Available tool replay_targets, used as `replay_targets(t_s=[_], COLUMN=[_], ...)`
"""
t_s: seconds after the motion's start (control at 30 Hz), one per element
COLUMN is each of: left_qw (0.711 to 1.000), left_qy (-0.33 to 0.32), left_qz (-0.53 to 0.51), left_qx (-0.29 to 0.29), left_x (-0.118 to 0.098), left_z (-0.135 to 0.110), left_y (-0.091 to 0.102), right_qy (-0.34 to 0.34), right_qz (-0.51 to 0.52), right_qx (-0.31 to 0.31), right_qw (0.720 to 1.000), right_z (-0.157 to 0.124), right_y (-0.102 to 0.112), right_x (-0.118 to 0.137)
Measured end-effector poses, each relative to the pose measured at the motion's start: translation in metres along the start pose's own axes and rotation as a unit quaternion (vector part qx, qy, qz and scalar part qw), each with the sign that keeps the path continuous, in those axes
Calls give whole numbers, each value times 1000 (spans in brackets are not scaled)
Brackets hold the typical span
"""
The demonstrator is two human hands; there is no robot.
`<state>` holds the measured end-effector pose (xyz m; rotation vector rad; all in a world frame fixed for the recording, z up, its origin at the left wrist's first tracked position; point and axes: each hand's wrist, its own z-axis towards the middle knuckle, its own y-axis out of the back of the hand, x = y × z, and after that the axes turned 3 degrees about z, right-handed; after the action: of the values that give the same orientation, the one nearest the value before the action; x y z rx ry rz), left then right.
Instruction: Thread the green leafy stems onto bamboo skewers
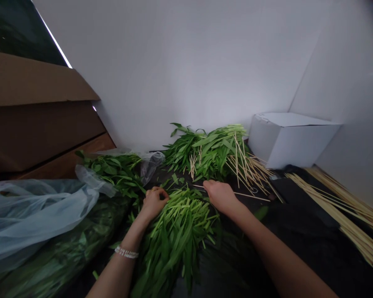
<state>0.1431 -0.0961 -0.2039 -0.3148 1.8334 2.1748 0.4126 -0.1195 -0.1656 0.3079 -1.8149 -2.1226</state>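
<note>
My right hand is closed around a thin wooden skewer, which lies almost level and sticks out on both sides of the fingers. My left hand, with a white beaded bracelet at its wrist, has thumb and fingers pinched together at the upper left of a pile of leafy green stems. What the pinch holds, if anything, I cannot make out. The pile lies between my forearms, cut ends up and leaves toward me.
Behind stand leafy bunches with loose skewers beside them. Long sticks and a white box are at right. At left are greens in clear plastic, a plastic bag and a cardboard box.
</note>
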Motion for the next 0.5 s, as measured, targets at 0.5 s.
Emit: replay_targets(t_s=[0.5], left_qw=[1000], left_qy=[17], left_qz=[-6], left_qx=[12], left_x=[3], left_z=[2], left_y=[-1], right_qy=[-2], right_qz=[-1], right_qx=[8], right_qw=[1000], right_z=[-1], right_y=[2], right_x=[2])
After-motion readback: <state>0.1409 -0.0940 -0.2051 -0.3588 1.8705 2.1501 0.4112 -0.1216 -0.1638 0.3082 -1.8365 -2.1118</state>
